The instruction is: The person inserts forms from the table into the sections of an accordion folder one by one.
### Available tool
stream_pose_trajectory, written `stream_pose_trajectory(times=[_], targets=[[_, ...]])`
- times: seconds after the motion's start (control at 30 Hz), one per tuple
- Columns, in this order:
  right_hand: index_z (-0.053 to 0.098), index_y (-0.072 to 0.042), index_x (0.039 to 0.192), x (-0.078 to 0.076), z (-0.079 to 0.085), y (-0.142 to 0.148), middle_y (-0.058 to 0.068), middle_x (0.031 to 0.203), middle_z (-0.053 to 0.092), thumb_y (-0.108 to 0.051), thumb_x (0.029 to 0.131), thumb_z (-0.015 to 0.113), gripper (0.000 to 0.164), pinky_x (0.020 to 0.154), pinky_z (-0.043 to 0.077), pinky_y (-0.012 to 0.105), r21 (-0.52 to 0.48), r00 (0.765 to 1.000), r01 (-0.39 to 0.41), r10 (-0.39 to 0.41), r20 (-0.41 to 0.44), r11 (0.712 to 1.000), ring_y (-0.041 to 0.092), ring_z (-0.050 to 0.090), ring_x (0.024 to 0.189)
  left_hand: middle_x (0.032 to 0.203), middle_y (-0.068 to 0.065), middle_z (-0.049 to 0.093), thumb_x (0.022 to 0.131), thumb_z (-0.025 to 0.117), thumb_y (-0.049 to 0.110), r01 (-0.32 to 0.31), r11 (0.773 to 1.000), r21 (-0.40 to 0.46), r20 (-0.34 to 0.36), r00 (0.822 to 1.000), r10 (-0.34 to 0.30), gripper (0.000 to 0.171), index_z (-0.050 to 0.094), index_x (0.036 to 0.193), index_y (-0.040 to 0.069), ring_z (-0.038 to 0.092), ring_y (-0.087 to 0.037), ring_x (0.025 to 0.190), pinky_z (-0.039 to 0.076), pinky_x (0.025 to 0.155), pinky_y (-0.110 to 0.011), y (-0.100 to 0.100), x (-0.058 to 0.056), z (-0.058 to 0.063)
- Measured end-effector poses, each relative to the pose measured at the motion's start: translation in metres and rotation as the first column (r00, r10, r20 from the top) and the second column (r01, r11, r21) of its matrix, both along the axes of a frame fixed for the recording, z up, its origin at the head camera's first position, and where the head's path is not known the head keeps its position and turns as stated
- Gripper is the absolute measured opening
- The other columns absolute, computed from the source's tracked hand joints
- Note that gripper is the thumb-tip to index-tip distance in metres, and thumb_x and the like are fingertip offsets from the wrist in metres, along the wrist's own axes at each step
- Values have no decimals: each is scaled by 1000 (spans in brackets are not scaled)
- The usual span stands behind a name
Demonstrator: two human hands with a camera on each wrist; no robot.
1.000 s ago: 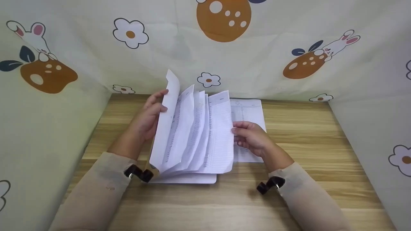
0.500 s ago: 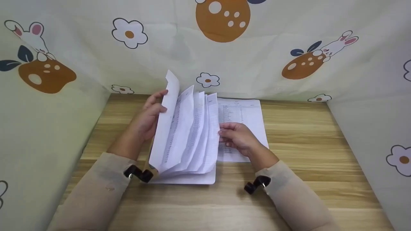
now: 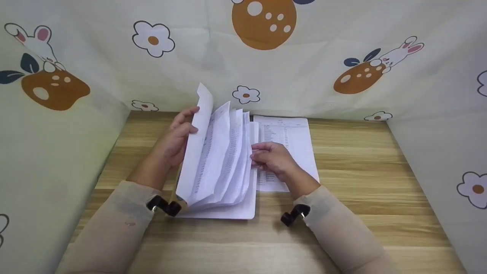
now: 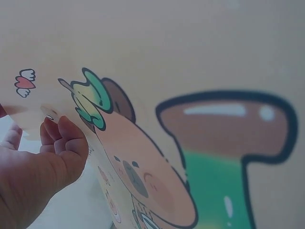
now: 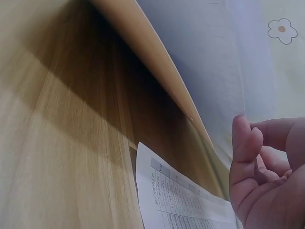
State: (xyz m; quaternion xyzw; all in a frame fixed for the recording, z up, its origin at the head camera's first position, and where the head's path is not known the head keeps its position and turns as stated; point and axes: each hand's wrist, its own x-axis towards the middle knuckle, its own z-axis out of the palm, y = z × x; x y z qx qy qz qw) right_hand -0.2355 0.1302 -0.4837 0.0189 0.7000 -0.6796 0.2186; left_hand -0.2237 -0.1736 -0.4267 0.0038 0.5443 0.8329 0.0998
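Note:
An opened booklet [image 3: 218, 163] with several printed sheets fanned out between its covers stands tilted over the table. My left hand [image 3: 173, 140] grips its raised left side, fingertips over the edge. In the left wrist view, its outer cover [image 4: 143, 176] carries cartoon animal prints, seen close up. My right hand [image 3: 276, 160] pinches the right edge of the fanned sheets between thumb and fingers. The right wrist view has that hand [image 5: 267, 176] at a page edge, beside the cover's tan edge. A printed table sheet [image 3: 296, 152] lies flat, partly behind the right hand.
Under everything is a wood-grain table [image 3: 361, 160]. A cloth [image 3: 304, 76] printed with flowers, rabbits and oranges hangs behind it and along both sides. Each sleeve has a small black camera clip at the cuff, such as the right clip [image 3: 295, 215].
My right hand has moved left, bringing the pinched sheet over with the other fanned sheets. More of the flat printed sheet and the booklet's right inner side show now. The left hand stays put.

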Motion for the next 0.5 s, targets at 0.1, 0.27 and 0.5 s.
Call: stream_pose_trajectory(times=[0.1,0.27,0.5], targets=[[70,0,131,-1,0,-4,2,95,78,-3,91,77,41,60,55,23,24,1000,10,-10,-10,1000,12,75,75,146,-6,45,95,41,-4,1,1000,0,-5,1000,-1,57,53,141,28,50,-27,126,54,91,-32,0,0,0],[72,-2,128,-1,-1,-8,2,93,77,-3,89,79,39,59,54,23,53,1000,18,-17,-21,998,12,73,72,149,-5,44,95,41,-3,3,1000,-5,-17,1000,-3,58,52,144,27,48,-27,128,53,92,-31,-1,0,-1],[71,-1,127,-2,-2,1,2,92,76,-3,91,77,36,64,59,25,61,999,27,-25,-38,998,14,75,76,147,-6,45,95,42,-2,3,1000,-11,-1,1000,-3,58,50,145,28,50,-29,126,54,90,-32,0,0,0]])
